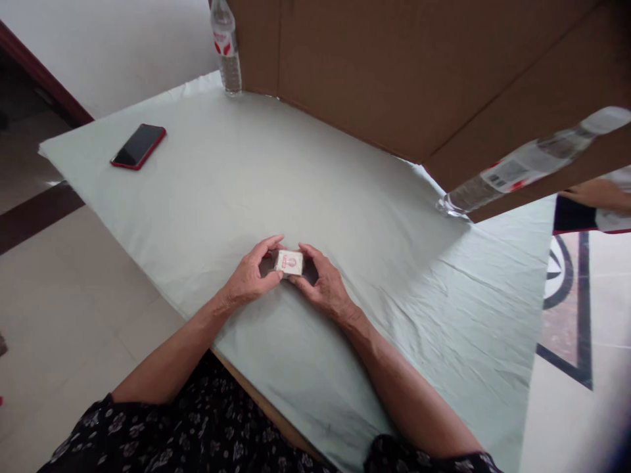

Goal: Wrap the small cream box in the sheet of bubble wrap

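A small white pack (289, 262) with a reddish printed figure and lettering on its top face is held between my two hands, near the front edge of the cloth-covered table. My left hand (254, 272) grips its left side, thumb at the near edge and fingers at the far edge. On the opposite side, my right hand (325, 281) curls round in the same way. What kind of pack it is cannot be made out for certain, and its underside is hidden.
A pale green cloth (315, 177) covers the table. At far left lies a phone (139, 146) in a red case. A brown cardboard panel (355, 72) stands along the back, with a water bottle (227, 52) at its left and another bottle (522, 167) at right. Someone's arm (604, 194) shows at far right.
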Motion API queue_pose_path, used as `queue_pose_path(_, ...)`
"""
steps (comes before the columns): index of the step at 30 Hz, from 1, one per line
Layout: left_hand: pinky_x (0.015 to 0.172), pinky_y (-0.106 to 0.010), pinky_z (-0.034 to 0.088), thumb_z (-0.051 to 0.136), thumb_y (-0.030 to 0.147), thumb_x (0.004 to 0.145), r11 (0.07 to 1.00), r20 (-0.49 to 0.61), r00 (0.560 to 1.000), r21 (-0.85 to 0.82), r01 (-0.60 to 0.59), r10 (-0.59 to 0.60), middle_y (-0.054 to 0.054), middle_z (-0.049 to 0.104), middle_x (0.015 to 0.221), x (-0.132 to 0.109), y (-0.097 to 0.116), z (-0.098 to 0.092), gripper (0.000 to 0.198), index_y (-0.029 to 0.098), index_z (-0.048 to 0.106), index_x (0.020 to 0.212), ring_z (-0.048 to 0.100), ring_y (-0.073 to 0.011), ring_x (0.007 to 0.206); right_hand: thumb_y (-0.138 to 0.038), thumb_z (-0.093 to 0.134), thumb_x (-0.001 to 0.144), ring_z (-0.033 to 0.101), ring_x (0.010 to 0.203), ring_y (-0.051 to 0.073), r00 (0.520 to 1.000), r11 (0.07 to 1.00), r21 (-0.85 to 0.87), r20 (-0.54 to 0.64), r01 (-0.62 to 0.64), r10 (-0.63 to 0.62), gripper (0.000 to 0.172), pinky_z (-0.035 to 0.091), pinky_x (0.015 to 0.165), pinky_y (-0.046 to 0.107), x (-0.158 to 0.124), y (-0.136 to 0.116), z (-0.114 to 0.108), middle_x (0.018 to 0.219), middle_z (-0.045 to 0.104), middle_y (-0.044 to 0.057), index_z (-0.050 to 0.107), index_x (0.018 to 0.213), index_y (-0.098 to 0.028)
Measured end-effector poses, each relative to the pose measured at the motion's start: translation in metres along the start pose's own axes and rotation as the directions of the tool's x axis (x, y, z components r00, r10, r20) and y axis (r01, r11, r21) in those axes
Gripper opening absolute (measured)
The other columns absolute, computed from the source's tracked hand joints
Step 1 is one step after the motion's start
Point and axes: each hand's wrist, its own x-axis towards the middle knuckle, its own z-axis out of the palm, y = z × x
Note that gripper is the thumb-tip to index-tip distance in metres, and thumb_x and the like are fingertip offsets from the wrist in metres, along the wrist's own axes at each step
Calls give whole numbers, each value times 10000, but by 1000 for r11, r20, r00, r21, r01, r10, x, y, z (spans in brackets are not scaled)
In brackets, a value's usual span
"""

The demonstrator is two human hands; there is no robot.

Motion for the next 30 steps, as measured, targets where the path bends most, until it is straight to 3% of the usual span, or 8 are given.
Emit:
queue_pose_path(5, 1083, -422, 429, 632, 260, 761, 995, -75, 997, -96, -11, 4, -133, 602, 1371, 0, 3, -1, 676, 184, 496, 1418, 557, -271, 1280, -469, 636, 910, 507, 1386, 320, 999, 999, 13, -36, 37, -37, 701, 438, 1117, 547, -2, -4, -6, 1495, 526, 164, 359, 1519, -258)
queue_pose_path(9, 1029, -421, 464, 624, 280, 756, 969, -220, 973, -245, 17, -73, -131, 656, 1268, 4, -1, -5, 578, 175, 565, 1321, 592, -272, 1234, -461, 641, 906, 445, 1439, 315, 996, 997, 11, -35, 77, -77, 736, 397, 1159, 554, -2, -4, -7, 1525, 494, 153, 319, 1539, -267)
queue_pose_path(12, 1009, -421, 477, 624, 299, 761, 952, -264, 958, -304, 30, -115, -133, 677, 1206, 6, -4, -6, 527, 161, 591, 1268, 618, -268, 1189, -448, 685, 870, 435, 1442, 329, 994, 994, -9, -21, 108, -108, 798, 405, 1150, 556, 0, -1, -3, 1525, 488, 166, 303, 1544, -257)
queue_pose_path(17, 1083, -439, 423, 652, 284, 765, 994, -131, 991, -110, 21, -36, -151, 610, 1373, 5, -1, -1, 679, 167, 491, 1414, 560, -280, 1285, -341, 681, 865, 589, 1277, 310, 997, 997, 4, -12, 81, -81, 734, 494, 1048, 512, 2, 4, 1, 1402, 595, 172, 349, 1510, -231)
queue_pose_path(21, 1088, -425, 421, 638, 256, 782, 999, -23, 1000, -49, -10, 9, -137, 638, 1304, 3, -2, 2, 717, 154, 435, 1463, 597, -246, 1196, -330, 678, 858, 634, 1202, 301, 1000, 1000, -15, 19, 21, -20, 663, 521, 997, 486, 3, 5, 2, 1364, 634, 148, 423, 1463, -235)
queue_pose_path(26, 1031, -401, 451, 629, 237, 769, 996, -19, 997, -33, -80, 79, -114, 651, 1212, 5, -9, 1, 696, 150, 463, 1440, 613, -230, 1105, -334, 659, 857, 622, 1214, 315, 999, 1000, -19, 40, -15, 16, 611, 498, 1023, 502, 3, 4, 4, 1369, 635, 145, 469, 1427, -222)
queue_pose_path(30, 1015, -404, 449, 649, 264, 750, 990, -103, 989, -88, -111, 101, -103, 662, 1210, 8, -15, 0, 655, 177, 529, 1389, 618, -235, 1091, -363, 665, 846, 598, 1248, 332, 999, 1000, 12, 41, 2, -2, 671, 467, 1055, 527, 4, 5, 6, 1396, 611, 157, 433, 1460, -224)
